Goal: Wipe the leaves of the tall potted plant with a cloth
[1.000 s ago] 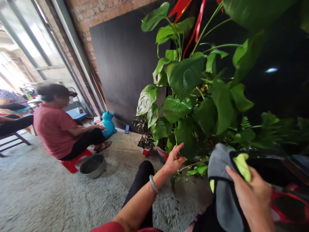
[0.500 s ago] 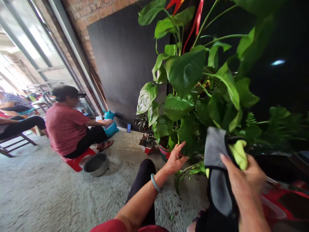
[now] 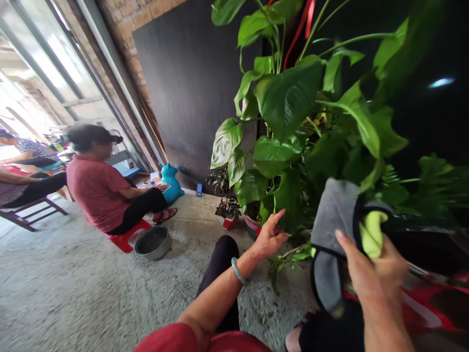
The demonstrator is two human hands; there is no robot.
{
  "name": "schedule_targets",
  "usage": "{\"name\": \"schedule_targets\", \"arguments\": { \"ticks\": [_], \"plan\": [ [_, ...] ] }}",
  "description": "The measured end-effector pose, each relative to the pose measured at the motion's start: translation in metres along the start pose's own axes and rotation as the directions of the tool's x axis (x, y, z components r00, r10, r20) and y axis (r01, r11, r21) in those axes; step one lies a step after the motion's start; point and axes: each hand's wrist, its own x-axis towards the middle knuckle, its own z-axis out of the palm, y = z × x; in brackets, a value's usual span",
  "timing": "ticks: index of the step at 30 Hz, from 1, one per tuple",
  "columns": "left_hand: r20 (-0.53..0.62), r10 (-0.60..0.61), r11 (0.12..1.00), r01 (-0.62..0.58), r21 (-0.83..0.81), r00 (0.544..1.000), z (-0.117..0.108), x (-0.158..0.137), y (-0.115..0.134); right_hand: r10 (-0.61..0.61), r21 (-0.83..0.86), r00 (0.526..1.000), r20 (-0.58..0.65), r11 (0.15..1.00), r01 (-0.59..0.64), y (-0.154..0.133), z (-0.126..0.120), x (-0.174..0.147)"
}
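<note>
Broad-leaved green potted plant (image 3: 293,127) fills our right side, standing on the rough grey floor (image 3: 73,293) against the dark wall. We clutch a grey microfibre cloth with a yellow-green lining (image 3: 337,230) in our right hand (image 3: 373,278), bunched and raised just beside the leaves. Our left hand (image 3: 269,237), open, fingers spread, touches the lower foliage. Since half a second ago, cloth and left hand sit slightly higher.
</note>
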Motion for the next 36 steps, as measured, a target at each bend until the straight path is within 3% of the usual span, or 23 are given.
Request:
{"name": "schedule_targets", "arguments": {
  "ticks": [3, 5, 7, 8, 9, 11, 12, 13, 14, 17, 19, 21, 25, 28, 31, 33, 36],
  "plan": [
    [0.057, 0.053, 0.996, -0.056, 0.070, 0.997, 0.007, -0.003, 0.003, -0.107, -0.068, 0.987, 0.122, 0.991, 0.116, -0.017, 0.026, 0.009],
    [0.076, 0.113, 0.981, -0.123, 0.148, 0.991, -0.003, -0.006, 0.006, -0.026, -0.148, 0.968, 0.250, 0.987, 0.065, -0.001, 0.033, 0.003],
    [-0.051, 0.192, 0.960, -0.176, 0.218, 0.980, -0.026, -0.006, 0.011, 0.105, -0.183, 0.945, 0.310, 0.982, -0.049, 0.027, 0.023, -0.011],
    [-0.185, 0.220, 0.957, -0.175, 0.234, 0.958, -0.042, -0.002, 0.014, 0.158, -0.165, 0.935, 0.317, 0.980, -0.110, 0.040, 0.013, -0.019],
    [-0.348, 0.227, 0.962, -0.153, 0.226, 0.910, -0.059, 0.004, 0.017, 0.190, -0.117, 0.925, 0.329, 0.980, -0.159, 0.048, 0.001, -0.026],
    [-0.644, 0.118, 0.993, -0.072, 0.098, 0.756, -0.088, 0.021, 0.024, 0.176, 0.003, 0.917, 0.359, 0.982, -0.189, 0.045, -0.019, -0.038],
    [-0.711, 0.028, 0.999, -0.039, 0.001, 0.703, -0.099, 0.032, 0.027, 0.130, 0.062, 0.918, 0.374, 0.984, -0.165, 0.032, -0.023, -0.040],
    [-0.729, -0.067, 0.995, -0.011, -0.102, 0.681, -0.105, 0.042, 0.029, 0.064, 0.116, 0.921, 0.385, 0.986, -0.117, 0.014, -0.020, -0.040],
    [-0.710, -0.155, 0.981, 0.020, -0.194, 0.687, -0.106, 0.051, 0.031, -0.012, 0.164, 0.919, 0.393, 0.985, -0.057, -0.006, -0.012, -0.038],
    [-0.542, -0.296, 0.931, 0.111, -0.348, 0.787, -0.092, 0.065, 0.027, -0.197, 0.276, 0.912, 0.361, 0.956, 0.097, -0.058, 0.041, -0.028],
    [-0.466, -0.324, 0.916, 0.150, -0.373, 0.823, -0.079, 0.064, 0.021, -0.170, 0.206, 0.905, 0.391, 0.974, 0.095, -0.065, 0.076, -0.024],
    [-0.439, -0.338, 0.911, 0.173, -0.375, 0.832, -0.071, 0.058, 0.014, -0.106, 0.109, 0.896, 0.432, 0.992, 0.065, -0.050, 0.092, -0.029],
    [-0.501, -0.361, 0.909, 0.176, -0.378, 0.786, -0.072, 0.051, 0.006, -0.024, 0.018, 0.898, 0.439, 1.000, 0.018, -0.009, 0.068, -0.038],
    [-0.512, -0.343, 0.904, 0.129, -0.408, 0.787, -0.077, 0.051, 0.006, -0.034, -0.037, 0.947, 0.319, 0.998, 0.049, -0.010, 0.049, -0.022],
    [-0.470, -0.295, 0.859, 0.015, -0.511, 0.832, -0.091, 0.049, 0.008, -0.073, -0.096, 0.983, 0.171, 0.991, 0.091, -0.022, 0.056, 0.003],
    [-0.446, -0.255, 0.785, -0.085, -0.613, 0.858, -0.107, 0.045, 0.005, -0.046, -0.120, 0.988, 0.145, 0.991, 0.064, -0.019, 0.064, 0.015],
    [-0.447, -0.325, 0.760, -0.051, -0.648, 0.834, -0.119, 0.046, -0.012, 0.021, -0.112, 0.989, 0.144, 0.994, -0.005, -0.005, 0.064, 0.020]
  ]
}}
